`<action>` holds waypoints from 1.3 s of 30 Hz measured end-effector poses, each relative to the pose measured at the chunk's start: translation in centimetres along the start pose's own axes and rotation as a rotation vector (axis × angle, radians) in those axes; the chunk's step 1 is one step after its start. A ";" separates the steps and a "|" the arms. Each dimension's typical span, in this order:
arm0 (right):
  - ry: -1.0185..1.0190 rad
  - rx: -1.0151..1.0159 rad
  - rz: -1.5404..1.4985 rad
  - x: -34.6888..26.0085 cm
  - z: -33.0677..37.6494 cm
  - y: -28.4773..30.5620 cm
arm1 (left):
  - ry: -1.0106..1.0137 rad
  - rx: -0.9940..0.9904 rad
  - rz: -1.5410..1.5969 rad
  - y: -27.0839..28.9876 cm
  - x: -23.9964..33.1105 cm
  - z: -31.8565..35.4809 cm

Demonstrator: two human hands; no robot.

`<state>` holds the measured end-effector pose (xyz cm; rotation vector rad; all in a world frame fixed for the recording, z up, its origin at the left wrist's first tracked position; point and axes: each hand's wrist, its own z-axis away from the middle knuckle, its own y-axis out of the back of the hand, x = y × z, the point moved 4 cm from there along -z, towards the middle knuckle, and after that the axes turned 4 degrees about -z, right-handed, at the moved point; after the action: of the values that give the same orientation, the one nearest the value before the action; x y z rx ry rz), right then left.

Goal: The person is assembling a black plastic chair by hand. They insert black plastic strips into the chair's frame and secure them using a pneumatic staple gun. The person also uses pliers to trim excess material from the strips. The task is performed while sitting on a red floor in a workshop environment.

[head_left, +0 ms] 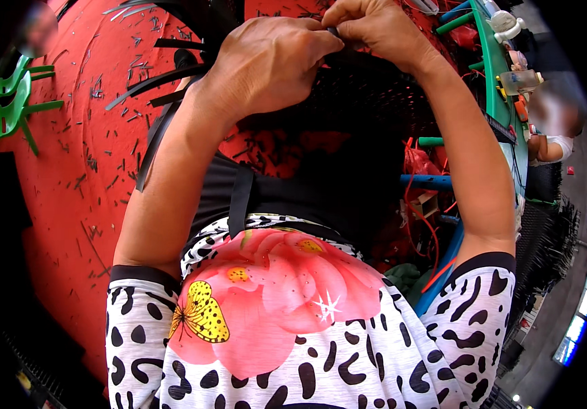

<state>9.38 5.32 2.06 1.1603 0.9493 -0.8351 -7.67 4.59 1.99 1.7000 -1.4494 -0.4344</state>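
Near the top edge, my left hand (266, 61) is closed, its thumb and fingertips pressed together on a dark strip end. My right hand (385, 31) pinches at the same spot, thumb against fingers, almost touching the left. Beneath both hands is a black woven mesh piece (382, 88), mostly in shadow, with small holes between its strips. Loose black flat strips (149, 83) fan out to the left of my left wrist. One longer strip (152, 150) hangs beside my left forearm. What exactly lies between the fingertips is partly hidden.
Red floor covering (68, 204) on the left is scattered with black scraps. Green plastic chairs (8, 116) stand at far left. At right are a green-edged table (492, 65) with a clear jug (520, 82), another person (556, 126), blue pipes (430, 182) and red cord (419, 215).
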 end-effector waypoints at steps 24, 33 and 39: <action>0.841 0.654 0.884 -0.7 7.4 -6.4 | 0.038 -0.047 0.108 0.9 0.1 -1.2; 1.037 0.755 0.848 -0.5 7.6 -6.9 | 0.122 -0.095 0.131 0.0 -0.8 -0.8; 0.982 0.642 0.652 -1.2 8.5 -6.5 | 0.118 -0.107 0.115 0.2 -0.5 -0.6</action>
<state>4.51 -4.22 1.88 2.3828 0.9676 0.0468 -7.53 5.31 2.38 1.5233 -1.4050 -0.3368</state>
